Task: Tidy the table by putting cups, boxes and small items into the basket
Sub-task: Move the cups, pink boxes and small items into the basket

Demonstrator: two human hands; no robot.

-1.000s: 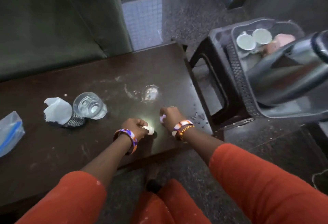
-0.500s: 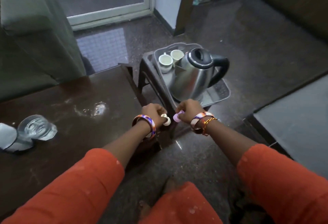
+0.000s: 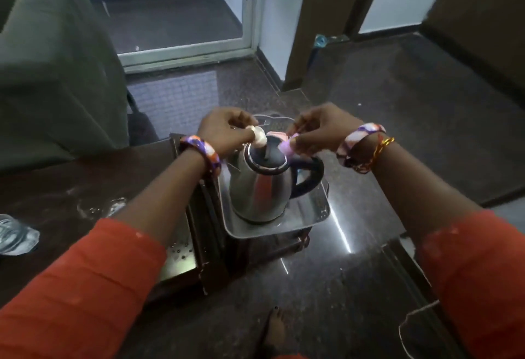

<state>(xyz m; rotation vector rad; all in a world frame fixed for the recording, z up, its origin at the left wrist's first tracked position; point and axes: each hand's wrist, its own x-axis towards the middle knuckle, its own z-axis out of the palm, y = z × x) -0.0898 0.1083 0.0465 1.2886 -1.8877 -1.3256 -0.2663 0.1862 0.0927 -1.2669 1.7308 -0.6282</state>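
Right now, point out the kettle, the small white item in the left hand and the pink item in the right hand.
kettle (image 3: 260, 188), head view, on its shiny steel body.
small white item (image 3: 259, 137), head view, on the end sticking out of the left hand's fingers.
pink item (image 3: 285, 147), head view, on the part showing below the right hand's fingers.

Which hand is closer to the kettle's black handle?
Right. The right hand is just above the kettle handle, holding a small pinkish item. The left hand is across the lid, on the spout side, holding a small white item.
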